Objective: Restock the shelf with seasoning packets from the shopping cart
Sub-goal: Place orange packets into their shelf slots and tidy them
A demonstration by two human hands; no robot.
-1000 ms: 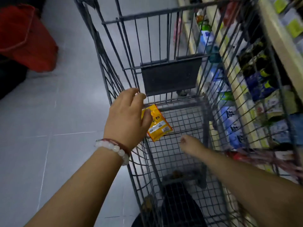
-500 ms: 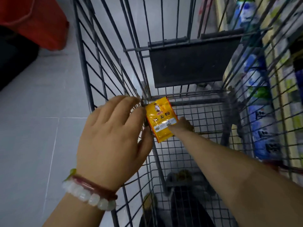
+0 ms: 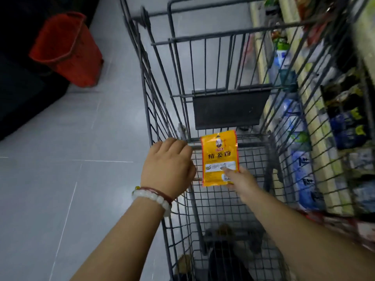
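Observation:
A yellow seasoning packet (image 3: 219,157) stands upright inside the grey wire shopping cart (image 3: 162,110), just above its mesh floor. My right hand (image 3: 240,180) reaches into the cart and pinches the packet's lower right corner, thumb on its front. My left hand (image 3: 169,166), with a white bead bracelet on the wrist, is left of the packet with fingers curled over the cart's left wire wall. The shelf (image 3: 322,151) runs along the right, seen through the cart's wires, stocked with blue and dark packets.
A dark plastic flap (image 3: 229,108) hangs on the cart's far panel. A red basket (image 3: 67,49) stands on the grey tiled floor at the upper left, beside a dark fixture. Dark shoes show below the cart's mesh.
The packet went from my left hand to my right, which now holds it upright. My left hand let go and curled onto the cart's wire wall. The view pulled back.

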